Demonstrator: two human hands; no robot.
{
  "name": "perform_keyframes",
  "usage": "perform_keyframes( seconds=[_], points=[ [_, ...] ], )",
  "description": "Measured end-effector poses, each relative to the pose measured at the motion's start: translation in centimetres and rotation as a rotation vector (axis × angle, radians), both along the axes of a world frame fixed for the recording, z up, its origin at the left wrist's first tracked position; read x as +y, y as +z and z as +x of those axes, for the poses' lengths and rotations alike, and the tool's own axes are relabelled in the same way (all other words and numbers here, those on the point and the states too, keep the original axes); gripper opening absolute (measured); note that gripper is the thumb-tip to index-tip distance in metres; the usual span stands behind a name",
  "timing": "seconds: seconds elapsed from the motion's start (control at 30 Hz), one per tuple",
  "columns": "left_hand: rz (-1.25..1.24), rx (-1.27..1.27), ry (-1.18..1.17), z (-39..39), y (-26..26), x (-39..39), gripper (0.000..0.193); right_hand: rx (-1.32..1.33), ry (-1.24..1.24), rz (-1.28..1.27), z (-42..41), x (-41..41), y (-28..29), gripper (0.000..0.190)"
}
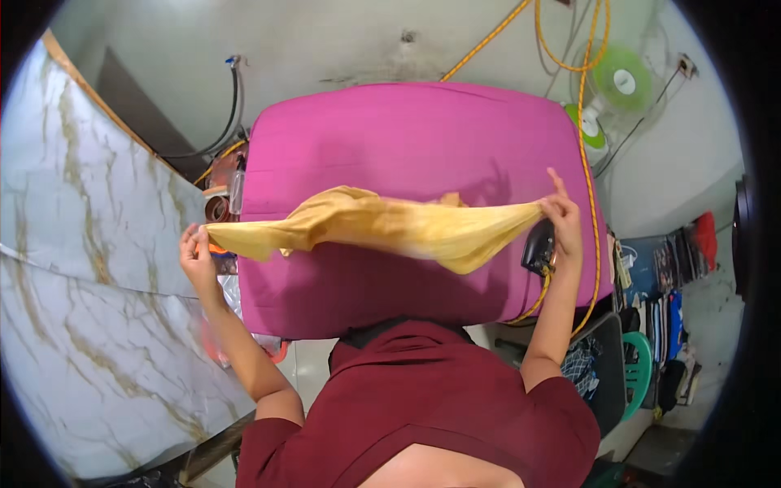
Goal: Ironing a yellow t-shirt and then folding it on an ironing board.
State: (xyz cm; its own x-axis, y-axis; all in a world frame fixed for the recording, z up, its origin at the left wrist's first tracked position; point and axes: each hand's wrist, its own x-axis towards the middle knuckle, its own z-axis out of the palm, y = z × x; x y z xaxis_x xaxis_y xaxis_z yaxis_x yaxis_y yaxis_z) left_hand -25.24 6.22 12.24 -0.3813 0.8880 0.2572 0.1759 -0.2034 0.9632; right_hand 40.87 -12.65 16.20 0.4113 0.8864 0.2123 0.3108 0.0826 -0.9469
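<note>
A yellow cloth garment (378, 222) is stretched sideways between my hands above a table covered with pink cloth (390, 140). My left hand (198, 253) pinches one end just past the table's left edge. At the right, my right hand (561, 216) pinches the other end, with a finger pointing up. A black iron (538, 247) stands on the pink cover beside my right wrist, partly hidden by it, with a yellow cord attached. The garment is bunched and slightly blurred in its middle, so its kind cannot be told.
A yellow cord (586, 152) hangs down along the table's right side, near a green fan (622, 79). Rolls of tape (217, 208) lie by the left edge. At the lower right are a dark bin (604, 372) with clothes, a green plastic chair (637, 375) and stacked garments (662, 329).
</note>
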Motion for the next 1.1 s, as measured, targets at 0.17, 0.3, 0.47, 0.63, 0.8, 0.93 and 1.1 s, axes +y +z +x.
perform_keyframes(
  seconds=[0.17,0.3,0.47,0.63,0.8,0.93,1.1],
  points=[
    [0.205,0.229,0.106,2.1,5.5,0.3,0.027,0.223,-0.124,0.226,0.0,-1.5,3.5,0.015],
    [0.335,0.603,0.287,3.5,9.8,-0.1,0.030,-0.047,0.029,-0.073,2.0,-3.5,5.6,0.017],
    [0.463,0.423,0.372,4.9,13.9,1.7,0.026,0.089,-0.032,0.271,2.2,-3.1,8.7,0.019],
    [0.548,0.464,0.409,6.0,15.3,7.9,0.030,0.152,0.057,0.408,3.7,1.0,10.0,0.027],
    [0.106,0.664,0.190,9.1,9.6,18.4,0.032,0.370,-0.029,-0.073,14.4,11.5,0.6,0.066],
    [-0.126,0.611,0.155,9.1,5.9,24.2,0.036,0.227,-0.344,-0.361,12.0,19.5,1.2,0.073],
    [0.390,0.228,0.062,11.7,17.8,24.1,0.032,0.464,-0.407,0.105,16.3,23.8,9.5,0.062]
  ],
)
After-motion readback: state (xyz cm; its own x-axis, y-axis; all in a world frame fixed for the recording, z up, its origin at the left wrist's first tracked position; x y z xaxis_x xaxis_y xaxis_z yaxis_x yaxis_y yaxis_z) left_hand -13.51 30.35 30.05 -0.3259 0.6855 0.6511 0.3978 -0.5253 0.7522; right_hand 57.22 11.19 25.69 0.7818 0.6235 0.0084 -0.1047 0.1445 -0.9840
